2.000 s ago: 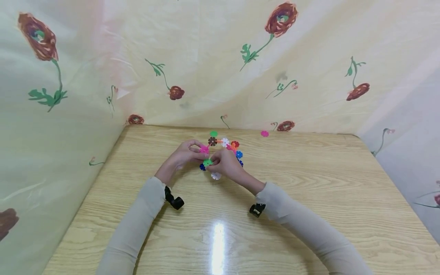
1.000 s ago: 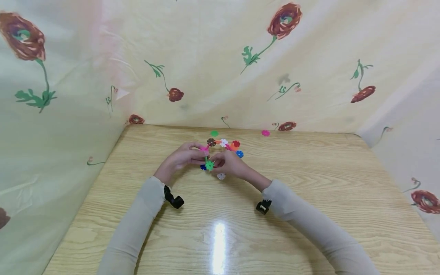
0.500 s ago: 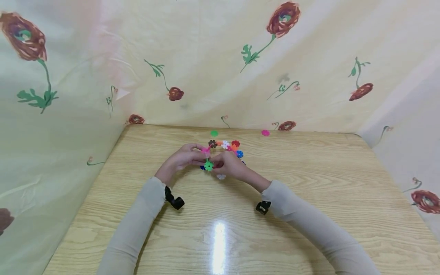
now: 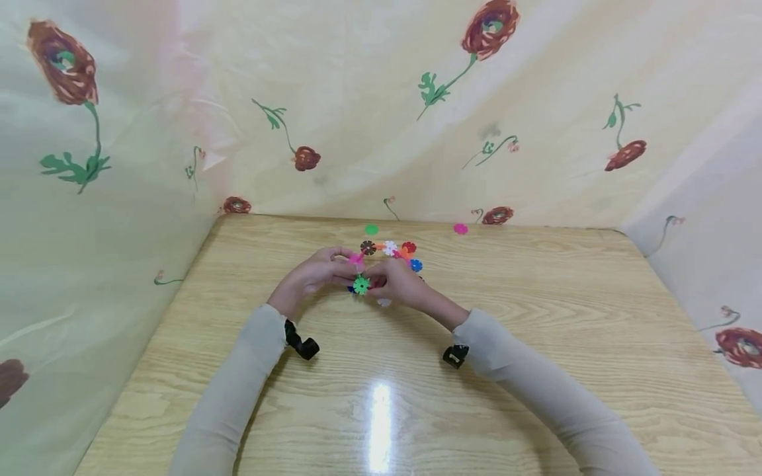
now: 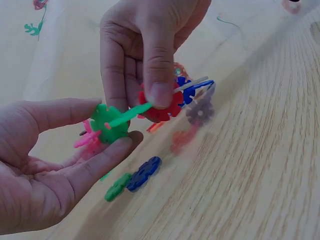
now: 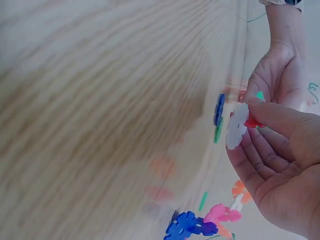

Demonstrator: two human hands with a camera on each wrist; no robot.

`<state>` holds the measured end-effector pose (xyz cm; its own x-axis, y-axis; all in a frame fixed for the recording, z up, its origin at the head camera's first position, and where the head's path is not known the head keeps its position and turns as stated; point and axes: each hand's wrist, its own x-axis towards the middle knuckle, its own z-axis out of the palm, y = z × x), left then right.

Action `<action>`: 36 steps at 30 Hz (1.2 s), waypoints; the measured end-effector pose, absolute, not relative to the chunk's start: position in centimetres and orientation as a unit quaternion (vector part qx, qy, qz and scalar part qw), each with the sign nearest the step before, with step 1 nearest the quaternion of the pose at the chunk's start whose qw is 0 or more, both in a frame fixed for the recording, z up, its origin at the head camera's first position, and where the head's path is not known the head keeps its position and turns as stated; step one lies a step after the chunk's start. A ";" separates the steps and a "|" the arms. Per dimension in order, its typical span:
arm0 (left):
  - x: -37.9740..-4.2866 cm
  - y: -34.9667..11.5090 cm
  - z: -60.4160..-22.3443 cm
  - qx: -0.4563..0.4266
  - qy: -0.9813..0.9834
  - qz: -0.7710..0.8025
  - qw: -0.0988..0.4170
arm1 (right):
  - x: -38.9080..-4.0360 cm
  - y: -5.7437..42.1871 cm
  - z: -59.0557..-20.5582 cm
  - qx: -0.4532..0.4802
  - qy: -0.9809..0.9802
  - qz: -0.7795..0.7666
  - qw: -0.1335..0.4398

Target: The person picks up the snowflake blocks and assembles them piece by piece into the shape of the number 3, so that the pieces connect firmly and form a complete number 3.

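Slotted plastic snowflake discs are joined into a chain between my hands. My left hand [image 4: 315, 274] pinches a green disc [image 5: 109, 124] between thumb and fingers. A second green disc [image 4: 360, 285], edge-on in the left wrist view, links it to a red disc [image 5: 162, 104]. With thumb and fingertips, my right hand [image 4: 395, 284] pinches that red disc. A white disc [image 6: 237, 125] follows the red one. Beyond the hands the chain curves round through pink, brown [image 4: 368, 248], white [image 4: 389, 248], orange and blue [image 4: 416, 265] discs. My fingers hide part of the joint.
On the wood-grain table [image 4: 536, 330] a loose green disc [image 4: 372, 229] and a pink disc [image 4: 461, 229] lie near the back edge. A dark blue disc [image 5: 144, 174] and a green disc [image 5: 118, 188] lie below my hands. Flower-patterned cloth [image 4: 357, 99] hangs behind.
My right hand has shifted slightly right, from the green disc to the red one beside it. The green disc has turned a little. Over the last half second both hands stay almost still.
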<state>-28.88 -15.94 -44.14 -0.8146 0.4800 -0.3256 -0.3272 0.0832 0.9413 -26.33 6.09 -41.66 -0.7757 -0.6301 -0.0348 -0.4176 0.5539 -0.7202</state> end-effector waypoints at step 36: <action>-28.9 -16.0 -43.7 0.102 0.700 0.608 0.360 | -27.7 13.8 -40.4 -0.211 0.876 -0.427 0.073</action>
<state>-28.95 -16.04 -43.67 -0.7194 0.5810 -0.3806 -0.2952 0.2403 0.9247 -27.75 13.84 -40.37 -0.8998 -0.4332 0.0523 -0.3078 0.5453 -0.7797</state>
